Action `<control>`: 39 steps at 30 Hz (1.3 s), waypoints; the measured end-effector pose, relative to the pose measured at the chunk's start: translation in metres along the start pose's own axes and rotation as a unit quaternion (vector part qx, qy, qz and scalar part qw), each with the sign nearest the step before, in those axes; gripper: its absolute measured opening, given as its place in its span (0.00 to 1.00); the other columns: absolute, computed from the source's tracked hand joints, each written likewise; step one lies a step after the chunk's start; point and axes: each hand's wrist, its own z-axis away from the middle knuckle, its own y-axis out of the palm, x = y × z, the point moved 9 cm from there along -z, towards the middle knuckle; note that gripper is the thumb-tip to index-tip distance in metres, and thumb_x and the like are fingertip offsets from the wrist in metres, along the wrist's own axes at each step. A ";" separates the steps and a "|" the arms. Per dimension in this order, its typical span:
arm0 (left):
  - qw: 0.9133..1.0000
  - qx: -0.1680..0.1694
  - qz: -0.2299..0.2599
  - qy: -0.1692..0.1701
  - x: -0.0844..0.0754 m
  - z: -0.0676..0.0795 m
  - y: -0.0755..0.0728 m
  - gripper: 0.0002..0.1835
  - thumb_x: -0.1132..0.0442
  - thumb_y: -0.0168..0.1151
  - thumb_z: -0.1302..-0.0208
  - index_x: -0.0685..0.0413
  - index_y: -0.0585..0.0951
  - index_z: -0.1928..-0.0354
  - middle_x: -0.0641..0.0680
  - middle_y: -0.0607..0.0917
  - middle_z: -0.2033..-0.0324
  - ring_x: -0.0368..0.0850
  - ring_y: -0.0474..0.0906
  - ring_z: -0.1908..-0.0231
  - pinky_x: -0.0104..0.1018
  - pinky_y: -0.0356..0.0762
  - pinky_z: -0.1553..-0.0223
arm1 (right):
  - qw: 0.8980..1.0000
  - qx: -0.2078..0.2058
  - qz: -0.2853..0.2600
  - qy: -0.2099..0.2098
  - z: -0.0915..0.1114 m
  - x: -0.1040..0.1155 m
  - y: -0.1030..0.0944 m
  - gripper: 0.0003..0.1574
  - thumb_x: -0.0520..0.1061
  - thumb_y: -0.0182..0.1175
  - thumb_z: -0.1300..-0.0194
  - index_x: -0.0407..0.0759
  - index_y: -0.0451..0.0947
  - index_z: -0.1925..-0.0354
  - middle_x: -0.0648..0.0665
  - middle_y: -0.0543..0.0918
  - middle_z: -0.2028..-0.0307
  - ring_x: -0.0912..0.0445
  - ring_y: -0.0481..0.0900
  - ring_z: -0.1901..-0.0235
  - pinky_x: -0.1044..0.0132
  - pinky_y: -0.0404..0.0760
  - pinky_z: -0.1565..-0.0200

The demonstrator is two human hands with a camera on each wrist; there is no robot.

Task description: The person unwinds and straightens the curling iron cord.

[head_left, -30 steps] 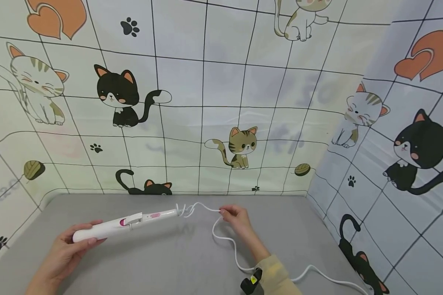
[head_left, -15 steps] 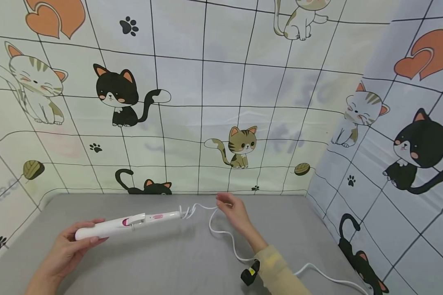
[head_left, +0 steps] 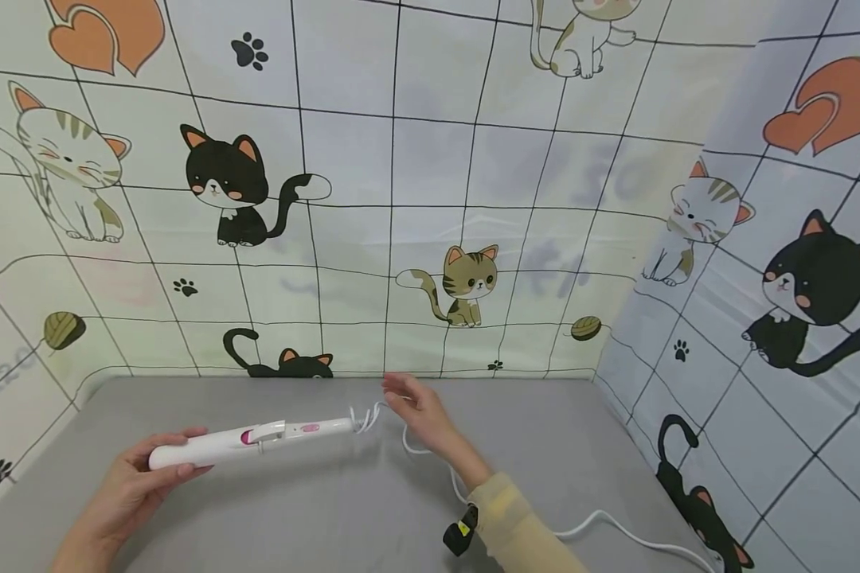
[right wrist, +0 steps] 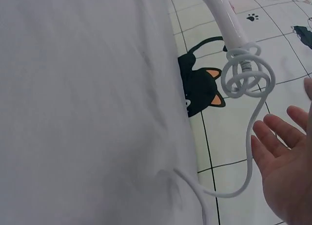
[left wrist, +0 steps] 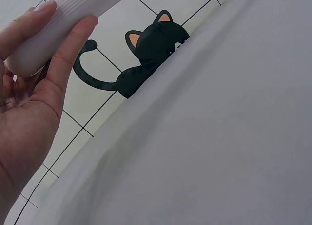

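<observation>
My left hand [head_left: 132,481] grips the thick rounded end of a white curling iron [head_left: 215,447], thumb below and fingers above. It has a clip lever and pink accents, and points rightward over the grey cloth. In the left wrist view, fingers [left wrist: 73,42] wrap the smooth white barrel [left wrist: 53,32]. Loops of white cord [right wrist: 265,79] are coiled round the thin handle end [right wrist: 229,25] in the right wrist view. My right hand [head_left: 426,418] is beside these loops, its fingers [right wrist: 282,127] loosely extended next to the hanging cord, pinching nothing.
Grey cloth [head_left: 308,509] covers the table. The rest of the cord [head_left: 638,541] runs under the right forearm toward the lower right. A cat-patterned curtain [head_left: 351,239] stands behind and at the right. A black wrist camera [head_left: 461,532] hangs at the right sleeve.
My right hand has let go of the cord and moved left, closer to the loops at the handle end. The curling iron has shifted slightly right in the left hand's grip.
</observation>
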 end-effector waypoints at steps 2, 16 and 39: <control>1.000 0.001 -0.004 -0.004 0.001 0.000 0.000 0.33 0.97 0.40 0.41 0.67 0.83 0.45 0.60 0.83 0.40 0.50 0.82 0.44 0.51 0.82 0.44 | 1.000 0.016 0.007 -0.010 -0.001 0.004 0.006 0.24 0.38 0.51 0.20 0.27 0.68 0.32 0.29 0.77 0.37 0.38 0.76 0.37 0.52 0.78 0.34; 1.000 0.001 0.020 0.007 -0.002 0.004 -0.002 0.33 0.97 0.38 0.42 0.69 0.82 0.45 0.63 0.83 0.40 0.52 0.81 0.43 0.53 0.81 0.44 | 0.995 0.093 0.031 0.027 0.003 -0.004 0.024 0.22 0.39 0.43 0.17 0.26 0.77 0.41 0.32 0.84 0.47 0.41 0.81 0.43 0.55 0.82 0.38; 0.998 0.000 0.056 0.010 -0.006 0.017 -0.012 0.33 0.96 0.34 0.38 0.71 0.80 0.41 0.64 0.80 0.38 0.53 0.78 0.40 0.54 0.79 0.41 | 0.995 0.042 0.070 0.061 -0.002 -0.019 -0.006 0.10 0.40 0.64 0.28 0.37 0.86 0.53 0.44 0.88 0.60 0.57 0.82 0.64 0.72 0.82 0.64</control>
